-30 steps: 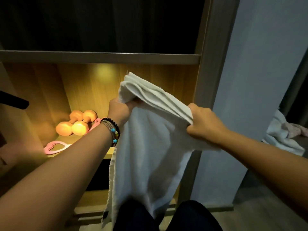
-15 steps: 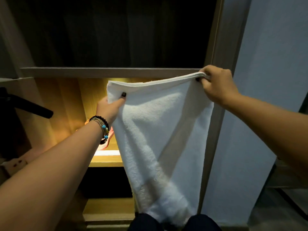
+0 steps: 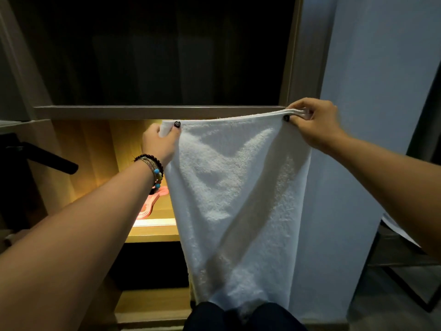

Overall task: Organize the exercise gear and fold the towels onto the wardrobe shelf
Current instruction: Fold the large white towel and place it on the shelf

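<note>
The white towel (image 3: 238, 199) hangs in front of the wardrobe, stretched by its top edge between both hands and draping down to the person's knees. It looks like soft, light terry cloth that will sag and crease wherever it is not held, so the top corners are the sensible places to hold it, and bringing them together should give a clean fold. The left hand (image 3: 158, 143) pinches the left corner, thumb on the near face and fingers curled behind. The right hand (image 3: 315, 123) pinches the right corner, where the edge seems already doubled into layers, though the bunching makes that hard to confirm. Behind the towel is the lit wooden shelf (image 3: 152, 232), with a pink looped item (image 3: 150, 204), probably exercise gear, partly hidden by the left forearm. A dark handle (image 3: 47, 158) juts in from the left. The shelf edge above (image 3: 155, 112) sits just behind the towel's top and could snag it.
</note>
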A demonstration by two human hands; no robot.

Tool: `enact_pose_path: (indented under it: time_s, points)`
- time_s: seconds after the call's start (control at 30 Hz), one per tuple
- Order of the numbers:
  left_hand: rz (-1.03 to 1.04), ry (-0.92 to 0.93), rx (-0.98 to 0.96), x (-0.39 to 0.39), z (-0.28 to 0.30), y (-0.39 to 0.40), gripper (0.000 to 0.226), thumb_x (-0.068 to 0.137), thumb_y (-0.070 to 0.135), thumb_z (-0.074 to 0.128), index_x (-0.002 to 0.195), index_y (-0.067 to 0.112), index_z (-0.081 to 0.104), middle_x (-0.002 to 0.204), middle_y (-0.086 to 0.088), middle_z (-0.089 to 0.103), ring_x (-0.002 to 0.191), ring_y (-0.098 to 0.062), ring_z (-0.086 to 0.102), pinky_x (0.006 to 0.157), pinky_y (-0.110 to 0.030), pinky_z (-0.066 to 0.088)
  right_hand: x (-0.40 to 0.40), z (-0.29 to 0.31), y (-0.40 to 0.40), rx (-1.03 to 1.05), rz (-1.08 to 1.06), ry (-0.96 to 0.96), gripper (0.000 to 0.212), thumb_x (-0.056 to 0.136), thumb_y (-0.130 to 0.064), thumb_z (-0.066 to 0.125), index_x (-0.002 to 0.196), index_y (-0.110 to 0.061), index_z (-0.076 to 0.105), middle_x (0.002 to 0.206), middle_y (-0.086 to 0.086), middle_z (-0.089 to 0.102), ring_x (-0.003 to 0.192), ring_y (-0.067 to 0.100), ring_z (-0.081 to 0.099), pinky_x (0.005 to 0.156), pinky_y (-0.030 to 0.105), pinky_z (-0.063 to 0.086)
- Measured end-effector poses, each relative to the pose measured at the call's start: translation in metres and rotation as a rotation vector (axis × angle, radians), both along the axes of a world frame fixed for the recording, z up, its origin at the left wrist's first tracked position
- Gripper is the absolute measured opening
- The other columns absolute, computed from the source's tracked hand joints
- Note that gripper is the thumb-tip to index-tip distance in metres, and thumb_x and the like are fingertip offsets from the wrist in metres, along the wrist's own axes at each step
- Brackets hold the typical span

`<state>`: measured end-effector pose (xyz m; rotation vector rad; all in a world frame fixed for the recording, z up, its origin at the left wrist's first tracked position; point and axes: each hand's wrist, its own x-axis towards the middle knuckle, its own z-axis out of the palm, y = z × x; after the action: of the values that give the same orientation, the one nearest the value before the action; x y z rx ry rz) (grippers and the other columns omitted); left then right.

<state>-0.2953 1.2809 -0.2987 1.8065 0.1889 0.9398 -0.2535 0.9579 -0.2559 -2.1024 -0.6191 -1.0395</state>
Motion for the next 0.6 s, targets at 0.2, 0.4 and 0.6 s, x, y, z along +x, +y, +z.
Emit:
enact_pose_path:
  time_s: [0.2,0.4,0.6]
  points:
    - [0.028,-0.146,0.083,-0.053,0.042,-0.011,0.028,0.092,0.039,0.060,0.073,0.025,0.044,0.071,0.007,0.047,0.059,-0.005,0.043,0.048,-0.015,0.034,-0.047,0.037,-0.010,0.042,0.012,-0.100,0.014,0.082,-0.021,0.072,0.096,-0.017,0.074,0.084,-0.002,0.066,0.078,0.011,0.057,0.062,0.011,0.041]
    - [0.029,-0.331,0.177,-0.118,0.082,-0.025,0.023,0.093,0.038,0.058,0.093,0.016,0.052,0.077,0.007,0.051,0.069,-0.009,0.051,0.059,-0.021,0.044,-0.115,0.079,-0.033,0.049,0.020,-0.207,0.015,0.080,-0.022,0.072,0.094,-0.017,0.075,0.084,0.006,0.070,0.074,0.010,0.058,0.067,0.027,0.048]
    - [-0.010,-0.491,0.175,-0.199,0.118,-0.041,0.019,0.092,0.038,0.059,0.090,0.020,0.053,0.077,0.009,0.053,0.068,-0.008,0.053,0.061,-0.024,0.044,-0.204,0.118,-0.059,0.109,0.068,-0.341,0.025,0.077,-0.033,0.075,0.099,-0.023,0.072,0.088,0.007,0.070,0.075,0.013,0.061,0.072,0.037,0.055]
